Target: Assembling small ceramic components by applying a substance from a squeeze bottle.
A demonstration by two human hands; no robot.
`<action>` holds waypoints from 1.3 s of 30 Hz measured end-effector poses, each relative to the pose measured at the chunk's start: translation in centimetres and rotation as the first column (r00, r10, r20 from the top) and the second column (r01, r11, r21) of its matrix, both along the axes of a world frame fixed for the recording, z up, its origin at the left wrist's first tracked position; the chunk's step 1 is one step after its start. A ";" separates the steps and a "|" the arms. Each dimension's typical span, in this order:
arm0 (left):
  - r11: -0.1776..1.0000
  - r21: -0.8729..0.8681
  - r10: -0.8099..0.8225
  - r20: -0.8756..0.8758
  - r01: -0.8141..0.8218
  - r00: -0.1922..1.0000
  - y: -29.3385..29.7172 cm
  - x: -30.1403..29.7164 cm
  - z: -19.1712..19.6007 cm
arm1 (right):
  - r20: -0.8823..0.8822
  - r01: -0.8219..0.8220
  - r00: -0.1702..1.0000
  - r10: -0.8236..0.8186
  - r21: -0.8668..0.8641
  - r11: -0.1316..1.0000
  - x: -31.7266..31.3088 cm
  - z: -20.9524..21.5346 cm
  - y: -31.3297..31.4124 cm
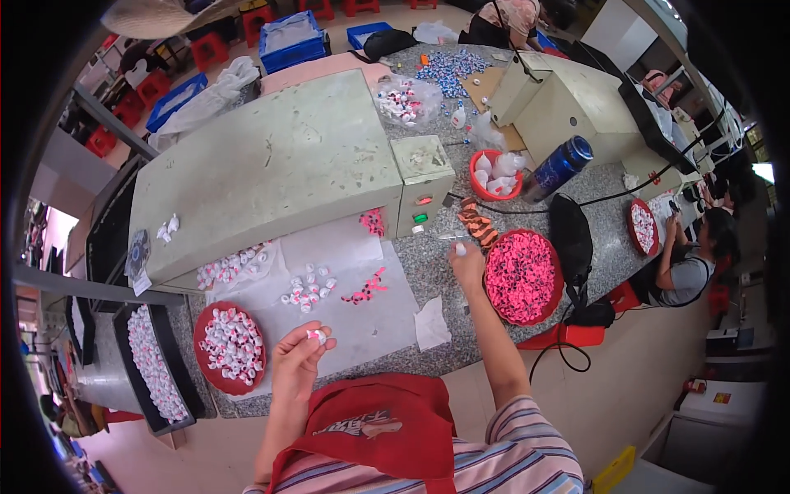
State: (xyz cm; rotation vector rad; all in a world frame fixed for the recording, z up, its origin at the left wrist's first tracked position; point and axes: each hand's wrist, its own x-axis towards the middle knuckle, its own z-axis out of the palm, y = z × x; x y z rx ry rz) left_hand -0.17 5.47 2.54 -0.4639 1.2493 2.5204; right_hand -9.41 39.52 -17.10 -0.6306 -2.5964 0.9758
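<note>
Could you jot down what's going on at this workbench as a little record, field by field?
Left hand: holds a small white piece with pink on it
Right hand: raised beside the dish of pink parts, pinching a small white bit
Red tray of white pieces: left of the left hand
Worktop: speckled grey stone
Nearby: another person seated to the right

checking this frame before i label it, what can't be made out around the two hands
- Head view: the small white and pink piece pinched in the left hand is too small to tell its shape.
- The small white piece at the right hand fingertips is tiny; the grip is unclear.
- The round red tray of pink pieces: single pieces blur together.
- The red cloth bag hides the lap.
</note>
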 end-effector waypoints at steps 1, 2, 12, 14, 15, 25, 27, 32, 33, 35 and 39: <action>1.000 0.000 0.028 0.030 -0.028 0.999 -0.2 -0.1 -0.1 | -0.014 -0.008 1.000 0.010 0.151 0.989 -1.3 -0.4 0.8; 0.999 -0.003 0.038 0.042 -0.037 0.998 -0.1 -0.3 -0.2 | 0.025 -0.090 0.996 0.087 0.193 0.977 -2.3 -0.7 2.0; 0.973 0.214 0.057 0.164 -0.092 0.985 -1.2 -0.5 -0.4 | 0.571 -0.636 0.709 0.414 0.263 0.726 -6.5 0.6 4.9; 0.968 0.229 0.063 0.160 -0.099 0.985 -1.1 -0.3 -0.1 | 0.568 -0.624 0.721 0.397 0.283 0.728 -5.7 0.6 4.6; 0.968 0.236 0.046 0.160 -0.084 0.986 -1.3 -0.1 -0.1 | 0.561 -0.606 0.736 0.379 0.296 0.738 -5.3 0.7 4.1; 0.948 0.319 -0.014 0.092 -0.016 0.996 -2.5 1.6 0.0 | 0.437 -0.785 0.590 0.679 0.111 0.610 5.0 6.6 -8.3; 0.939 0.345 -0.030 0.061 0.007 0.998 -2.6 1.9 0.0 | 0.035 -0.801 0.598 0.801 0.039 0.597 6.7 8.5 -11.0; 0.990 0.131 -0.036 -0.077 0.045 0.996 -2.8 2.9 2.0 | -0.424 -0.752 0.657 0.623 -0.430 0.500 10.3 22.6 -18.9; 0.989 0.134 -0.044 -0.083 0.055 0.996 -2.5 2.9 2.6 | -0.465 -0.796 0.600 0.651 -0.424 0.432 10.7 23.9 -19.8; 1.000 -0.002 0.001 -0.254 -0.002 0.967 -2.2 3.2 3.7 | -0.568 -0.862 0.505 0.649 -0.298 0.410 10.7 24.2 -21.2; 0.982 -0.190 -0.073 -0.418 -0.009 0.905 -2.9 4.0 4.7 | -0.595 -0.858 0.511 0.620 -0.391 0.332 10.7 23.5 -21.3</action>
